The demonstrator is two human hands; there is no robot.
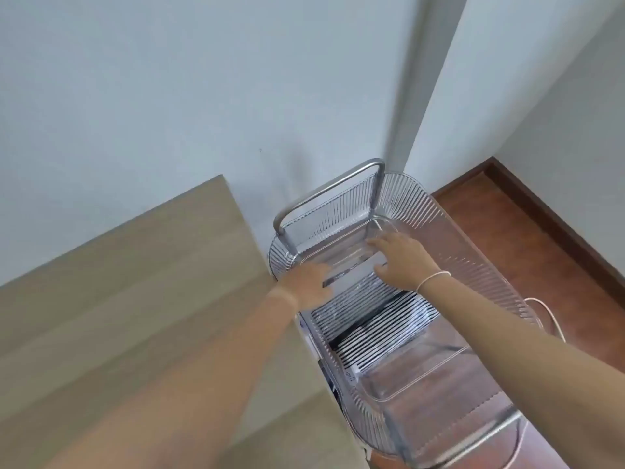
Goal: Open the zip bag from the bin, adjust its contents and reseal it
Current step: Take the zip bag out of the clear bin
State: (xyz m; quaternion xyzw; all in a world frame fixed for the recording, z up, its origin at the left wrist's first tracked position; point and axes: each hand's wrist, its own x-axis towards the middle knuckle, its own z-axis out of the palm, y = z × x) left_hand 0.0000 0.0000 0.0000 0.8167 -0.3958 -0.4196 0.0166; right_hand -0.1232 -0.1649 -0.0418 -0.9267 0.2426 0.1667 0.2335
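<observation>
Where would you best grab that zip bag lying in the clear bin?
Probably by its two short ends, from above: the bag lies flat in the open-topped bin, walls blocking the sides. The left hand and right hand already flank it.

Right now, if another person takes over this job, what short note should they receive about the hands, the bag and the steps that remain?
Left hand: reaching into the clear bin on the ribbed trolley, fingers on the left end of the zip bag; grip unclear.
Right hand: open, fingers spread over the bag's right end.
Bag: lying in the bin, on top of striped packets, beside the wooden table.
Done: hands have reached the bag.
Left: lift it out, open it, adjust contents, reseal.
</observation>
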